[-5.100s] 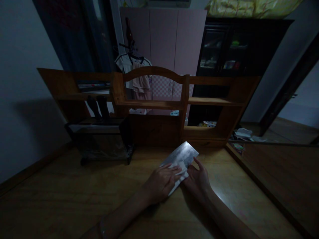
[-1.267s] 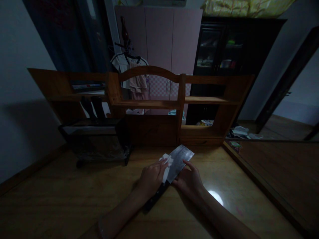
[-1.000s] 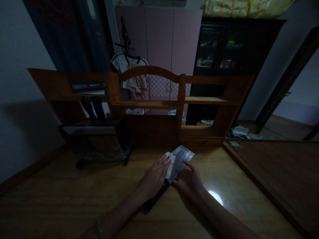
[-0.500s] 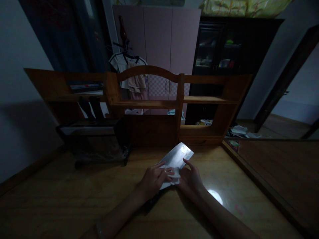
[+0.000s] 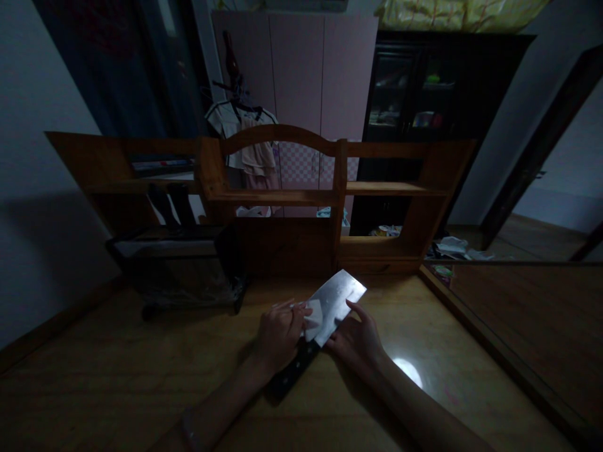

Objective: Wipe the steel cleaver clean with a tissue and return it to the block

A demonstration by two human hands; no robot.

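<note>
Two bare forearms reach in from the bottom edge over a pale wooden counter (image 5: pixel 117 376) in a dim room; a thin band (image 5: pixel 189 429) circles the left wrist. A round glare shines on the counter beside the right forearm. Between the hands is a cleaver (image 5: pixel 340 297), its black riveted handle pointing toward the person and slightly left, its broad, bright blade pointing away to the right. Whether the handle touches the counter is hard to tell.

The left hand (image 5: pixel 277 333) has its fingers bent and pinching a folded white tissue (image 5: pixel 313 320), which lies against the blade close to the handle. The right hand (image 5: pixel 360 339) supports the blade's right side: the thumb is on the upper face, the other fingers are mostly hidden beneath, so the blade's edge sits between them.

Farther back on the left, a dark rack (image 5: pixel 181 270) stands on the counter, two black handles (image 5: pixel 172 207) rising from its top. Along the counter's far side runs a wooden shelf unit (image 5: pixel 277 198) with an arched middle. Beyond it are hanging clothes (image 5: pixel 254 154), a pale pink wardrobe (image 5: pixel 299 75) and, to the right, a black glass-fronted cabinet (image 5: pixel 475 81) topped by a yellow bundle (image 5: pixel 456 16).
</note>
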